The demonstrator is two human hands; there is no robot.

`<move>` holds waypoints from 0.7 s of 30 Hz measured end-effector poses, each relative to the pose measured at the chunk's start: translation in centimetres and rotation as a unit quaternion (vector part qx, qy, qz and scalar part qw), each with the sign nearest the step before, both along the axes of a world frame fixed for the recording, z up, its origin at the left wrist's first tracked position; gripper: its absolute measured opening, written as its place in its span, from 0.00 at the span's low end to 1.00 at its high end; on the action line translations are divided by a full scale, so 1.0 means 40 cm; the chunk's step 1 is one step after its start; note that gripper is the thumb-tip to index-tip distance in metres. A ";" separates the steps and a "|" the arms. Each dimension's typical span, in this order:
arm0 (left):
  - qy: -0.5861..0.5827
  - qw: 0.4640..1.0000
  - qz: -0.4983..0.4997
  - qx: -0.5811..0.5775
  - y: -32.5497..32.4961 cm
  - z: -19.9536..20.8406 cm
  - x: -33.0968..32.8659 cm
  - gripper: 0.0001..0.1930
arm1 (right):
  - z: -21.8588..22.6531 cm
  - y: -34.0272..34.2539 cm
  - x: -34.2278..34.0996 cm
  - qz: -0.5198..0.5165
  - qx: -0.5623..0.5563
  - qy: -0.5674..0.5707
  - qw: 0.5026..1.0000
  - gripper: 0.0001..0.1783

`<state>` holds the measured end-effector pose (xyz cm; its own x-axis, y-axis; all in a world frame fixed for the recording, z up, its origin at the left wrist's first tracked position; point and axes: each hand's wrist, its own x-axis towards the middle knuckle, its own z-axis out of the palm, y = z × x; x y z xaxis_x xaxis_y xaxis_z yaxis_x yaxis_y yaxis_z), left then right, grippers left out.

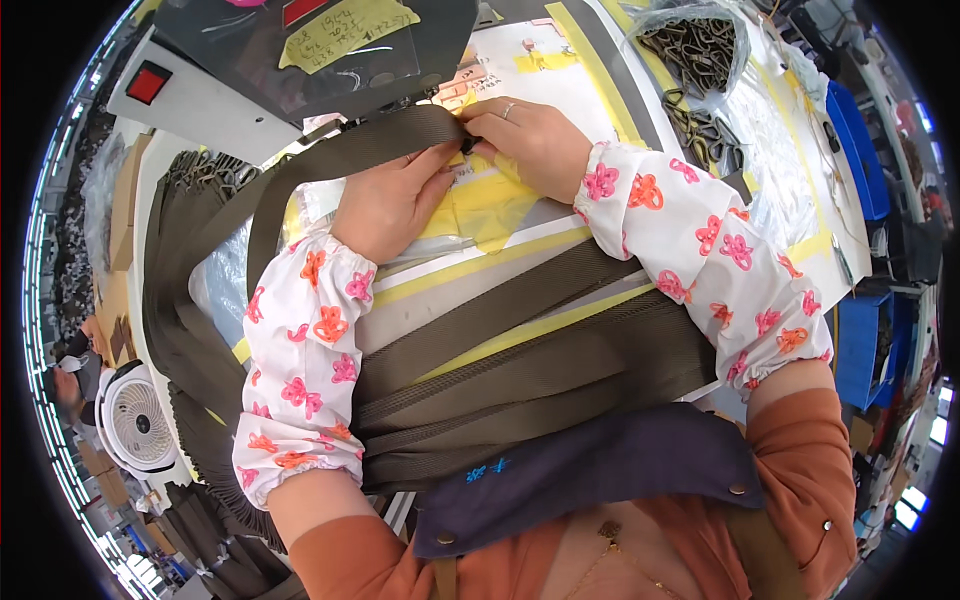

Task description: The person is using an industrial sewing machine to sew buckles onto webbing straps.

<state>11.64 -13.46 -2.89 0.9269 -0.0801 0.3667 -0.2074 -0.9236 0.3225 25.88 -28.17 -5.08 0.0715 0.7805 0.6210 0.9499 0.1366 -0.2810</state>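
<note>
At the machine's front edge, both hands meet over the yellow-taped work surface (470, 215). My left hand (392, 205) is closed, its thumb and fingers pinching a dark olive webbing strap (385, 137) near its end. Opposite it, my right hand (530, 145), with a ring on one finger, pinches the same end of the strap. Something small and dark shows between the fingertips, too hidden to name. From my hands the strap loops left below the dark machine head (350, 60) and bends down toward a hanging bundle of webbing (175, 290).
More webbing straps (530, 370) lie in layers across the table before me. Metal hooks (205, 170) hang at the left bundle. At the far right are a plastic bag of metal buckles (690, 55) and loose buckles (705, 135). A white fan (140, 422) stands left; blue bins (858, 150) stand right.
</note>
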 end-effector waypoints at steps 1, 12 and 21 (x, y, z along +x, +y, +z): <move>0.000 1.000 0.003 -0.003 0.000 -0.002 -0.005 0.15 | -0.002 0.005 -0.001 0.004 0.007 -0.016 1.000 0.11; -0.171 0.972 -0.055 0.153 -0.062 0.024 -0.032 0.14 | 0.015 0.004 -0.031 -0.051 -0.068 -0.142 0.986 0.15; -0.103 0.971 -0.014 0.215 0.032 0.011 -0.003 0.16 | 0.006 0.003 -0.026 -0.037 -0.049 -0.081 0.995 0.12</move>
<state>11.54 -12.17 -2.45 0.8330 -0.2919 0.4700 -0.2544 -0.9565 -0.1430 24.82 -28.04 -4.84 0.0362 0.8347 0.5495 0.9903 0.0438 -0.1317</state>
